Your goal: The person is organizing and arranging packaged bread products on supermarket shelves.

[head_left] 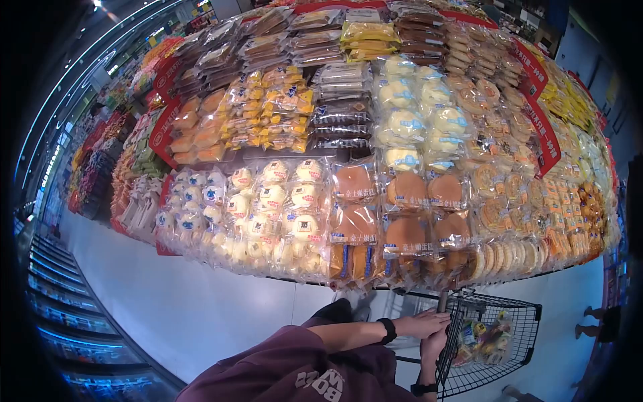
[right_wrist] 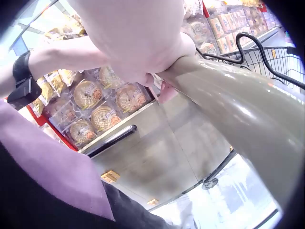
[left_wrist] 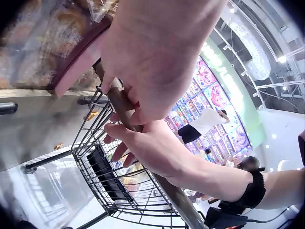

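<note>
Dark shopping cart stands at the lower right of the head view, with wire sides. Its smooth grey-brown handle runs under both hands. The left hand grips the handle near the display's edge, its fingertips bent round the bar. Right beside it, the right hand holds the same bar, thumb on one side and fingers on the other. The hands touch or overlap. Packaged goods lie inside the cart.
A wide display of wrapped cakes and buns curves in front, with red sign strips. Shelving lines the left side beyond pale floor. Another person stands in the background, and legs show at the right.
</note>
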The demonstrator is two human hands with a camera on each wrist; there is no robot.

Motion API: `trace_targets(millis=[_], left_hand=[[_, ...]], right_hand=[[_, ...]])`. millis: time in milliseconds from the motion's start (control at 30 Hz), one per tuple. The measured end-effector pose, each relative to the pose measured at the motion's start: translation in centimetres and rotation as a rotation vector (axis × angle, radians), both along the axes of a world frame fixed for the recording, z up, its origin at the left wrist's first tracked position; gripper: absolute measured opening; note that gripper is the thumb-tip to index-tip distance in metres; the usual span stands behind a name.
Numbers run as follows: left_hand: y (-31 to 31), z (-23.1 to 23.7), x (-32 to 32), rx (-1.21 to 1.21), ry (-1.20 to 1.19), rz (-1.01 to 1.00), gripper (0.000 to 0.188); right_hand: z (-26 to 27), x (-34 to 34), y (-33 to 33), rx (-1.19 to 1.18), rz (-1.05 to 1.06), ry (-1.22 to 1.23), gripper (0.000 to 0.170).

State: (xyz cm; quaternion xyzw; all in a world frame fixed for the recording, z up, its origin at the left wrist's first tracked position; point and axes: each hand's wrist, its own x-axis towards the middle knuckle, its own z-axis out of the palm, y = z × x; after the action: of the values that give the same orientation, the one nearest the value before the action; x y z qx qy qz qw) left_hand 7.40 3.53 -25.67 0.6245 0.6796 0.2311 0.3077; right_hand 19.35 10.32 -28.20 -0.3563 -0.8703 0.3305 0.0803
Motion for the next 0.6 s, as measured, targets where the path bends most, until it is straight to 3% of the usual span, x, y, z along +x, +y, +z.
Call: trace_targets(millis=[200, 300, 333, 433, 467, 567, 600], left_hand=[[0.0, -1.3, -0.9, 0.011, -0.156, -0.091, 0.08], [0.5, 1.0, -1.7, -0.105, -0.12, -0.174, 0.079], [2.3, -3.5, -0.5, -0.021, -0.096, -0.175, 0.076], [3.7, -8.2, 1.7, 0.073, 0.009, -0.105, 0.065], [1.4, -2.3, -0.9, -0.038, -0.089, -0.163, 0.066], [0.1, -0.7, -1.2, -0.011, -0.177, -0.091, 0.067], [0.4, -1.8, -0.7, 0.033, -0.096, -0.084, 0.058]], right_hand=[[0.7, 0.0, -0.5, 0.039, -0.012, -0.067, 0.051], [0.5, -0.3, -0.5, 0.156, -0.008, -0.025, 0.046], [0.0, -0.1, -0.6, 0.179, -0.038, -0.04, 0.048], [-1.7, 0.2, -0.1, 0.193, -0.072, -0.071, 0.05], [-1.1, -0.4, 0.1, 0.174, -0.07, -0.118, 0.057], [-0.2, -0.9, -0.2, 0.08, -0.044, -0.223, 0.071], [-0.5, -0.7, 0.2, 0.05, -0.031, -0.22, 0.073]])
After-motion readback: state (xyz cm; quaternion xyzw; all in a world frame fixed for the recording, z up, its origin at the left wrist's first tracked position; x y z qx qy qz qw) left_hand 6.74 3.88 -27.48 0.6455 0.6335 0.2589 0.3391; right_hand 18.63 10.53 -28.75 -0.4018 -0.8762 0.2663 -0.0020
